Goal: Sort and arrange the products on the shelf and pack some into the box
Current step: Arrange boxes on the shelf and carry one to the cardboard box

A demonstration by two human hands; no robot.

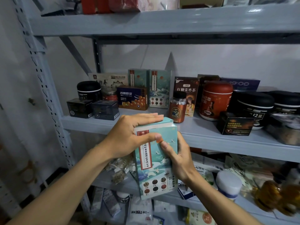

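My left hand (128, 137) and right hand (178, 158) grip the tea box (155, 172); shoved in, it could topple the front-edge bottle (177, 108).

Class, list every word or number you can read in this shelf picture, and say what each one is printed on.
"红糖姜枣茶": brown box
"沙棘原浆" and "NFC": blue and orange box
"19:00": purple box
"同仁堂生物科技有限公司": red strip on the held teal box
"12": black jar
"TPE", upside down: white bag
All other print is too small or blurred to read.
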